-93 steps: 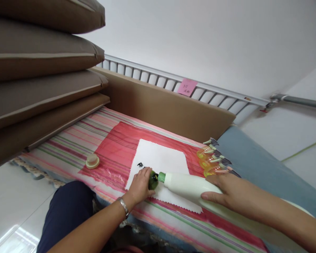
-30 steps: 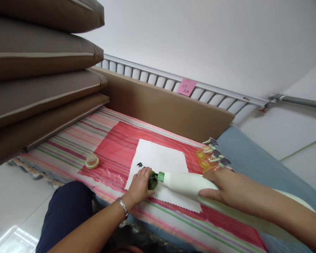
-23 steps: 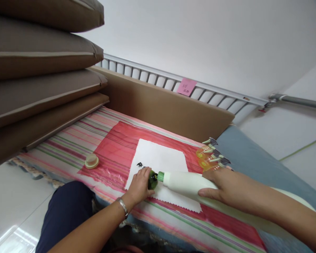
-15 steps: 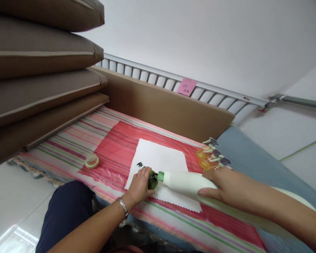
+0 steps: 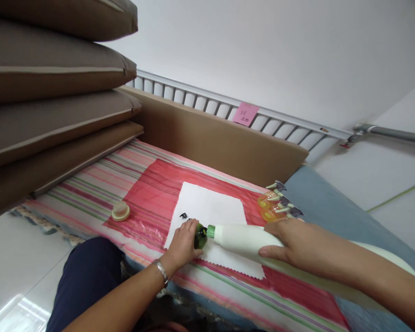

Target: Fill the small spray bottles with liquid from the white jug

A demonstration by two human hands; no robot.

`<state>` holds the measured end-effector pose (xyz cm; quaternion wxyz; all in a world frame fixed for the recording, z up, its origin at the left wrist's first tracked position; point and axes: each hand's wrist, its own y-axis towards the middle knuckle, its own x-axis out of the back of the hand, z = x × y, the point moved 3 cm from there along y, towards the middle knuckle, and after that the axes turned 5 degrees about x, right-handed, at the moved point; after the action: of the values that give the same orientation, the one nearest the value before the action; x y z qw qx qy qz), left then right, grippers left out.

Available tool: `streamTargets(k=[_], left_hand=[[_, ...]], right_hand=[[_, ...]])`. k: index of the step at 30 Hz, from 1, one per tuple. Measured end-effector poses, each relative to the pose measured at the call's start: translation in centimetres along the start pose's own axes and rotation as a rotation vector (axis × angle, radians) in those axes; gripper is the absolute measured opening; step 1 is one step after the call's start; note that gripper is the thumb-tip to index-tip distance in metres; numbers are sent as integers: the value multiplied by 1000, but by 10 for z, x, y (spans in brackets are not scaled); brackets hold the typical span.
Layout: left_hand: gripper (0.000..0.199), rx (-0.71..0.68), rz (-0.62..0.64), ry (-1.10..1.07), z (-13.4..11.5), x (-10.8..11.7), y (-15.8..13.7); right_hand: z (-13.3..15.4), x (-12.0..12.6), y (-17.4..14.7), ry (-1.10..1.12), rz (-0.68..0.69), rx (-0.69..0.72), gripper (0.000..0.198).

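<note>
My left hand (image 5: pixel 185 240) is wrapped round a small dark green bottle (image 5: pixel 200 237) above a white cloth (image 5: pixel 214 207) with a zigzag edge. My fingers cover most of it. In my right hand (image 5: pixel 287 237) is a long pale green bottle (image 5: pixel 242 237), tilted nearly flat, its green spout (image 5: pixel 210 231) right at the small bottle's mouth. Whether the two touch I cannot tell. My forearm hides part of the large bottle. A small black pump top (image 5: pixel 183 216) lies on the cloth near my left fingers.
Several clear yellow pump bottles (image 5: pixel 271 212) lie beyond my right hand. A round cream lid (image 5: pixel 121 210) rests left on the red sheet (image 5: pixel 152 193). Stacked brown cushions (image 5: pixel 55 110) rise at the left; a brown panel (image 5: pixel 210 138) leans against the radiator (image 5: pixel 180 96).
My right hand and the large bottle have shifted very slightly. Otherwise everything looks the same.
</note>
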<state>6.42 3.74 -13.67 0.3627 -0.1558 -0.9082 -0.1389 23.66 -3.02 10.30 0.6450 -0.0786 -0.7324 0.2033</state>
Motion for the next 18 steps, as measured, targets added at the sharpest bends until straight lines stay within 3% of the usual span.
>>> streamTargets(k=[18], left_hand=[[89, 10, 3, -7, 1, 0, 0]], right_hand=[[8, 6, 2, -33, 11, -17, 30]])
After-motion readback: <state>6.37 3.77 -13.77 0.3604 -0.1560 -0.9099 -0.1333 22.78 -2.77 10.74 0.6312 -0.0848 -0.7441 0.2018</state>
